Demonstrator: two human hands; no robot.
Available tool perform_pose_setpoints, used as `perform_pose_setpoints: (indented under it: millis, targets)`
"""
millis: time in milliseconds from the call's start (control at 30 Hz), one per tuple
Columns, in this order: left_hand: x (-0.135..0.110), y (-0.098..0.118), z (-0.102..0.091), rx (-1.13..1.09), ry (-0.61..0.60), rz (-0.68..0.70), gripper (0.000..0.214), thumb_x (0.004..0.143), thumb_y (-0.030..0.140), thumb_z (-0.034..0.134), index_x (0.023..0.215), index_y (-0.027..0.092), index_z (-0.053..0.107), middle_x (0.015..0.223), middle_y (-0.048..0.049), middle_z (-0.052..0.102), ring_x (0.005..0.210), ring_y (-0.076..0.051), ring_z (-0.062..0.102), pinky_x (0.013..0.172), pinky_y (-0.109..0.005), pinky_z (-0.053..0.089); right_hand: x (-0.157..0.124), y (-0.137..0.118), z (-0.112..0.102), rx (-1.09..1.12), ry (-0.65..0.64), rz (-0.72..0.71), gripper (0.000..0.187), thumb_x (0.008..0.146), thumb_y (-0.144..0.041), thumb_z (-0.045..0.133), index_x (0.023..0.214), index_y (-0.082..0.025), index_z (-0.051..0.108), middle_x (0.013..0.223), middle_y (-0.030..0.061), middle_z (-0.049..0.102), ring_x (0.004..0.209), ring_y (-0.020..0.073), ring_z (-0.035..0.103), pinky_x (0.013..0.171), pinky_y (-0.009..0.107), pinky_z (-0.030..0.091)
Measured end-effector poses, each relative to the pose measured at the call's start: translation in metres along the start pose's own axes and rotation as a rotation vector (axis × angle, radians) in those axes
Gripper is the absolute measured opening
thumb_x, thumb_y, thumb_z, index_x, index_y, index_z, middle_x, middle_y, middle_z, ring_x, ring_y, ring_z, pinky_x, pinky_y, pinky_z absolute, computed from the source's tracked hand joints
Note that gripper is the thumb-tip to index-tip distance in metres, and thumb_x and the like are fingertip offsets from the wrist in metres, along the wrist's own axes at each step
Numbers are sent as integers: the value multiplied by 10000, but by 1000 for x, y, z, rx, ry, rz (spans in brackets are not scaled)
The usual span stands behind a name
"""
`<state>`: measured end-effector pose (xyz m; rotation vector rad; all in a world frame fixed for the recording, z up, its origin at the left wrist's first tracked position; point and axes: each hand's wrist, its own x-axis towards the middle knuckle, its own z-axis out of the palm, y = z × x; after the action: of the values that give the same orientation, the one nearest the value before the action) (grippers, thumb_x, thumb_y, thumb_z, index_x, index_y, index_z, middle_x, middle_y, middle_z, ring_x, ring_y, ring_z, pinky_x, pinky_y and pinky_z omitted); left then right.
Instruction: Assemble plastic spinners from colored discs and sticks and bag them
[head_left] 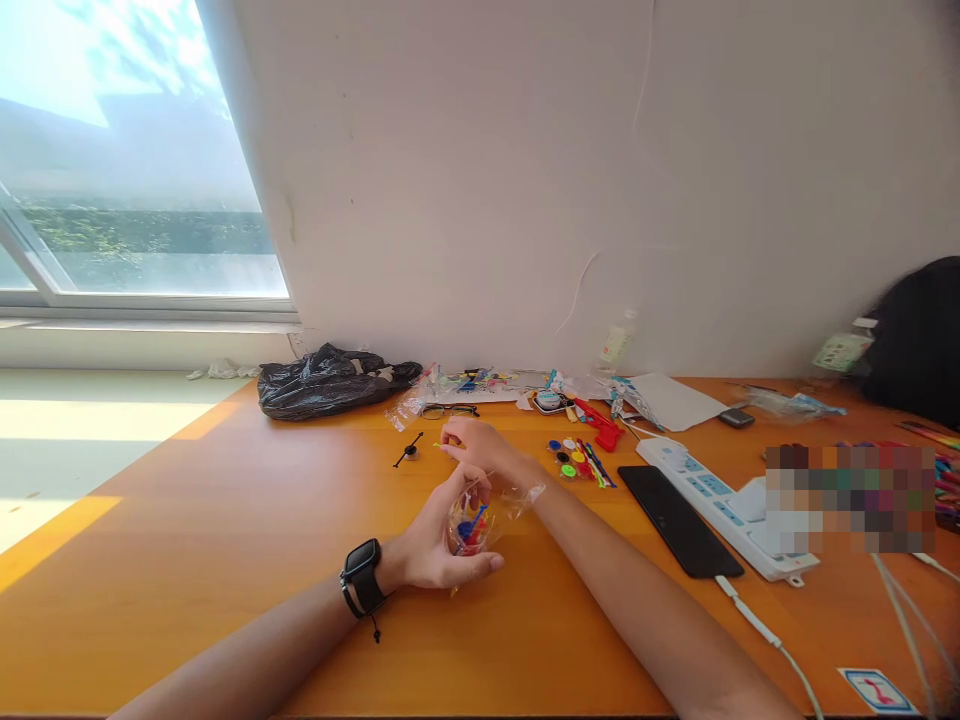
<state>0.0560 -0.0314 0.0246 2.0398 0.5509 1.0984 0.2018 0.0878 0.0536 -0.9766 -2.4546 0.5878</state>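
My left hand point(439, 540), with a black watch on its wrist, is closed around a small clear plastic bag point(480, 518) that holds red and blue plastic pieces. My right hand point(480, 445) reaches forward over the orange table point(225, 540), its fingers pinched on a small yellow-green piece point(437, 446). A black axle with a small wheel point(409, 451) lies just left of that hand. To the right sit several loose coloured round pieces and sticks point(579, 462).
A black phone point(679, 520) on a cable and a white power strip point(720, 505) lie at the right. A black plastic bag point(330, 380), glasses point(450, 410), wrappers, a red part point(604, 428) and papers line the wall. A window is at the left.
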Motion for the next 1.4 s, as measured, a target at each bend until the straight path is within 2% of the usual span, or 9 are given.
perform_pose_setpoints:
  millis: [167,300,400,600,733,900,1133,1300,1400]
  targets:
    - [-1,-2,1,-62,13,-111,551,783,423,833,1115,219,443,1024,-29,425,777,-136,409,606,-245,389,4,11,-31,51,168,35,116,970,-284,530,921,-181,553,879,36,619,777,168,539,699,280,400]
    - [1,-6,1,-69,46,-100,561,781,411,849,1105,218,434,1042,-32,416,848,-155,416,676,-265,401,0,6,-69,288,306,-22,208,944,-376,598,1013,-180,583,917,25,629,807,160,588,724,278,467]
    - [2,-7,1,-55,69,-99,563,777,405,858,1092,217,431,1026,-22,414,870,-162,405,755,-299,402,-12,-12,-99,424,340,-44,345,945,-394,627,1215,-181,606,923,23,635,774,149,596,664,262,482]
    - [3,-7,-1,-48,101,-120,571,784,443,856,1082,222,423,1018,-19,408,890,-172,395,789,-310,387,-48,-68,-142,482,329,-109,282,904,-378,748,1094,-176,695,856,36,707,701,144,634,653,269,532]
    - [2,-9,-2,-48,95,-138,565,797,429,856,1085,223,416,1028,-17,415,881,-163,389,786,-300,379,-63,-96,-147,477,154,-133,201,909,-364,748,986,-180,722,795,36,733,719,165,687,705,292,567]
    - [-1,-11,-2,-75,96,-147,587,801,417,866,1136,233,420,1072,-28,433,927,-175,424,797,-300,392,-65,-103,-140,272,-93,-79,123,890,-266,714,973,-195,770,878,36,772,806,182,724,672,252,533]
    - [2,-4,-3,-68,78,-116,577,812,441,848,1185,225,465,1112,-48,466,973,-201,464,836,-338,413,-63,-102,-134,88,-218,-39,117,844,-205,687,906,-183,783,800,24,763,691,160,708,553,213,466]
    - [3,0,-3,-84,87,-81,576,824,472,834,1192,230,462,1121,-54,467,1016,-220,471,868,-366,430,-64,-105,-134,100,-348,8,139,838,-232,686,914,-192,796,772,6,748,577,126,656,483,198,431]
    - [2,-2,-2,-103,88,-104,574,817,469,839,1167,235,449,1102,-45,450,982,-204,459,843,-348,429,-64,-104,-136,108,-344,-13,161,852,-258,692,936,-185,806,795,15,745,578,115,618,481,198,412]
